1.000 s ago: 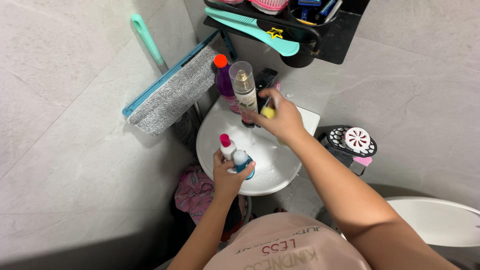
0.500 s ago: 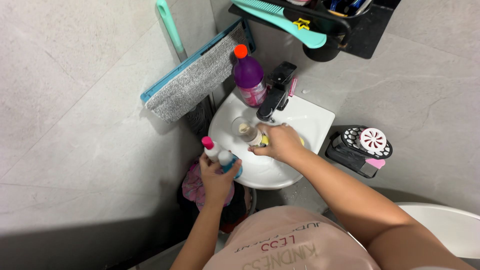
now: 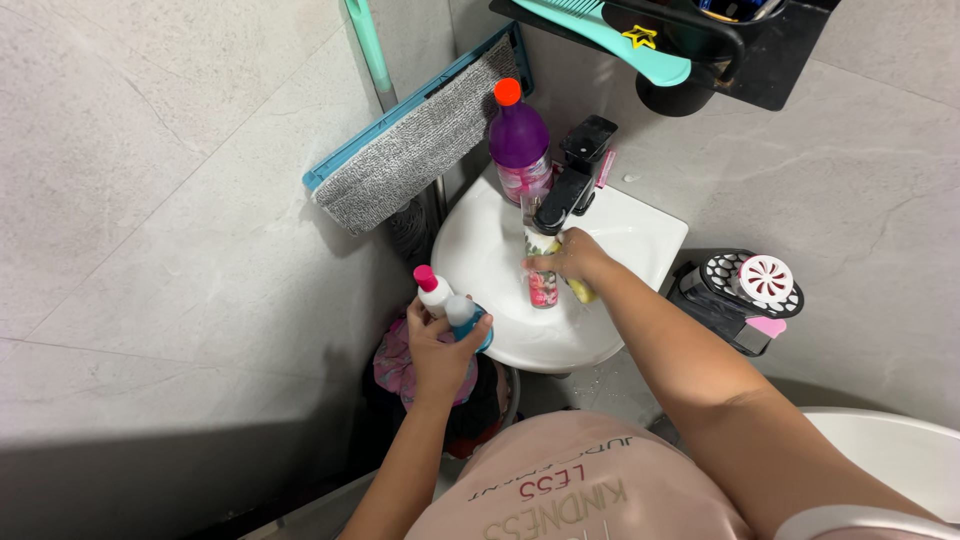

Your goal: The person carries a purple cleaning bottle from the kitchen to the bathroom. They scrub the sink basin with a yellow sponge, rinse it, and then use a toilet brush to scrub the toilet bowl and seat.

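- Spray bottle [image 3: 541, 272], clear with a floral label, sits at the centre of the frame over the white basin [image 3: 480, 262]; its long axis runs roughly up and down the picture, cap end under the black tap [image 3: 572, 185], base toward the person.
- Basin fills the middle of the frame, and the flat mop head [image 3: 420, 142] leans against the wall at upper left of it, its mint handle running off the top edge.
- Right hand [image 3: 572, 258] is the nearer one: it is wrapped around the upper part of the spray bottle, fingers closed on it, with something yellow [image 3: 581, 291] tucked under the palm; I cannot tell what that is.
- Left hand [image 3: 440, 345] is lower left of the bottle, well apart from the right hand, off the basin's rim, closed around two small bottles [image 3: 448, 305] at once, one with a pink cap, one blue.
- Purple bottle [image 3: 520, 140] with an orange cap stands on the basin's back edge, just left of the tap, above the spray bottle.
- Black wall shelf [image 3: 760, 60] at the upper right holds a mint comb [image 3: 600, 38].
- Round white-and-pink air freshener [image 3: 765, 280] rests on a black holder at the right of the basin.
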